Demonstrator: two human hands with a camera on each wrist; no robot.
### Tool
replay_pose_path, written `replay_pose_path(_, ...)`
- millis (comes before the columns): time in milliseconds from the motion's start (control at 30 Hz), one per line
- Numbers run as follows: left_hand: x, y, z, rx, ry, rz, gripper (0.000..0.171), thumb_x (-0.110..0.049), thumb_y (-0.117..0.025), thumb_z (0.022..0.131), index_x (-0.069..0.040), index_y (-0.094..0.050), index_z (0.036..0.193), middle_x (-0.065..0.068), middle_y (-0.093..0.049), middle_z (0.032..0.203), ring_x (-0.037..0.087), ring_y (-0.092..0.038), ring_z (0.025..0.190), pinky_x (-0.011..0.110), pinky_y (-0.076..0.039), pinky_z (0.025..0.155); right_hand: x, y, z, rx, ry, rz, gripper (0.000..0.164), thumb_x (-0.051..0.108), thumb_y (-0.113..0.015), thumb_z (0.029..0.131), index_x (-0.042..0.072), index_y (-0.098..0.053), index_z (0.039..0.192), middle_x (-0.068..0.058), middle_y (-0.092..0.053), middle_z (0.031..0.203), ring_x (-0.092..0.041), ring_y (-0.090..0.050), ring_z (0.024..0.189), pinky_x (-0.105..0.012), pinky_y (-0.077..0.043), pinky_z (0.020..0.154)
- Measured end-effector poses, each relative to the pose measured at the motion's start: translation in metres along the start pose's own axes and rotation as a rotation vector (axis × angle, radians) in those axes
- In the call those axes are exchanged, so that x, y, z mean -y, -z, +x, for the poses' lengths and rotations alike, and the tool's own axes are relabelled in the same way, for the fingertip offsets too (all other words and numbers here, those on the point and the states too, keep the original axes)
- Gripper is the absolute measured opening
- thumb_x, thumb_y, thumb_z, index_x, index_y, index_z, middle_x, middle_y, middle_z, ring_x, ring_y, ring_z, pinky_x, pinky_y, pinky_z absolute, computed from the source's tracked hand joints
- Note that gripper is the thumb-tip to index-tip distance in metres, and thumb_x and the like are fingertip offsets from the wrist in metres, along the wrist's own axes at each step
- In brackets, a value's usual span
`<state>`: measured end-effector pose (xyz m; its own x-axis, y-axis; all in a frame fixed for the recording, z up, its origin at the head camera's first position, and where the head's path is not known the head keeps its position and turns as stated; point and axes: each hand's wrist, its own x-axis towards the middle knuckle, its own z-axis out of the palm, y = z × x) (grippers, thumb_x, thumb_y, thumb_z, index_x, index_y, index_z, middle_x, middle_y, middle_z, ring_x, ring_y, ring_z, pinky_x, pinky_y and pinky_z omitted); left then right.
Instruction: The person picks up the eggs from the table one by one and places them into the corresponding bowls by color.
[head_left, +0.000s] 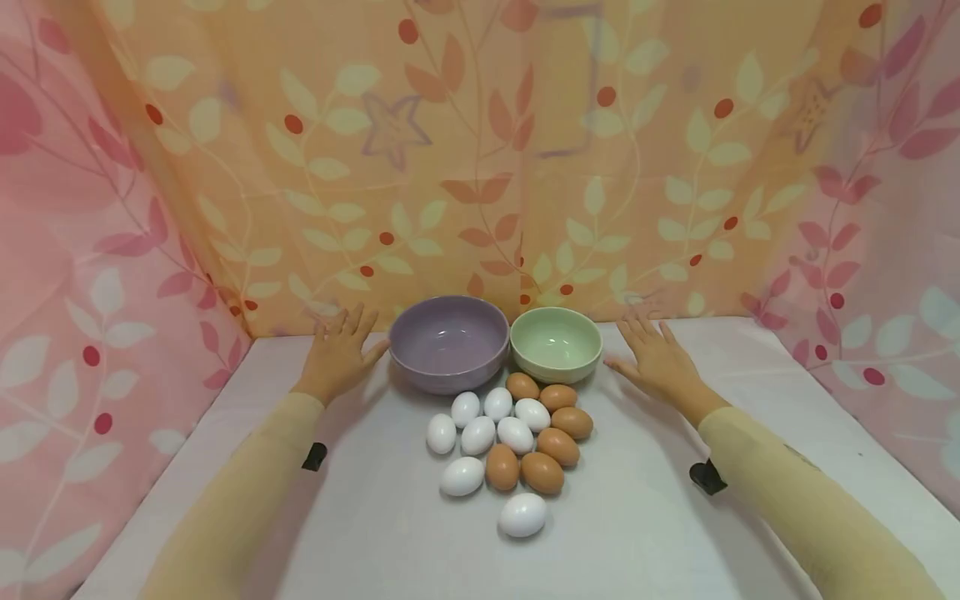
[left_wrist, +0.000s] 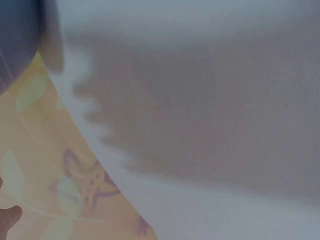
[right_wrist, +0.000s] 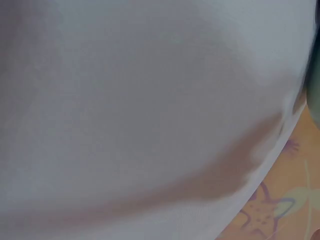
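A purple bowl (head_left: 450, 333) and a smaller light green bowl (head_left: 555, 342) stand side by side near the back of the table. My left hand (head_left: 341, 354), fingers spread, is just left of the purple bowl, its thumb right at the rim. To the right of the green bowl my right hand (head_left: 656, 362) has its fingers straight and spread, the thumb close to that bowl. Neither hand holds anything. In front of the bowls lie several white eggs (head_left: 477, 436) and several brown eggs (head_left: 558, 447) in a loose cluster. One white egg (head_left: 522, 515) lies nearest the front.
A white cloth (head_left: 375, 517) covers the table. Behind it hangs an orange leaf-patterned curtain (head_left: 480, 167), with pink curtains (head_left: 112, 317) at both sides. Black wrist pieces (head_left: 315, 456) show at both forearms. In the left wrist view, the hand's shadow falls on the cloth.
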<state>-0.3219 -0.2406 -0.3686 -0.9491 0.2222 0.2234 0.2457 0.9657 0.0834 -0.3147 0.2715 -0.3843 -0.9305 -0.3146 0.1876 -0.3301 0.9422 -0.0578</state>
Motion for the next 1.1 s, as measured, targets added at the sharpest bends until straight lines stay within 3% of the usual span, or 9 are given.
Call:
replay_pose_path(667,-0.008,0.001,-0.008,-0.038,-0.011,-0.065,0.079,-0.056,-0.044,0.100,-0.011,-0.019,0.159,0.021,-0.017,0.165,0.044,-0.013,0.151,0.065,-0.016,0.120,0.010,-0.001,-0.021,-0.037,0.064,0.065,0.080,0.050,-0.053,0.098,-0.004,-0.030,0.153,-0.026,-0.022,0.162,-0.041,-0.019,0.150,-0.060,-0.014,0.122)
replay_pose_path(967,-0.013,0.003,-0.012,-0.062,0.013,-0.179,0.082,-0.054,-0.051,0.098,-0.010,-0.020,0.159,0.020,-0.017,0.165,0.045,-0.018,0.150,0.064,-0.025,0.117,0.016,0.004,-0.032,-0.039,0.059,0.177,0.082,0.051,-0.056,0.097,-0.003,-0.029,0.154,-0.024,-0.018,0.164,-0.041,-0.018,0.151,-0.061,-0.015,0.122)
replay_pose_path(1100,-0.017,0.002,-0.014,-0.064,0.025,-0.248,0.082,-0.052,-0.054,0.097,-0.010,-0.020,0.159,0.020,-0.015,0.166,0.045,-0.021,0.149,0.065,-0.027,0.115,0.019,0.006,-0.039,-0.022,0.012,0.252,0.087,0.055,-0.057,0.096,-0.002,-0.028,0.154,-0.024,-0.015,0.165,-0.045,-0.018,0.150,-0.062,-0.017,0.120)
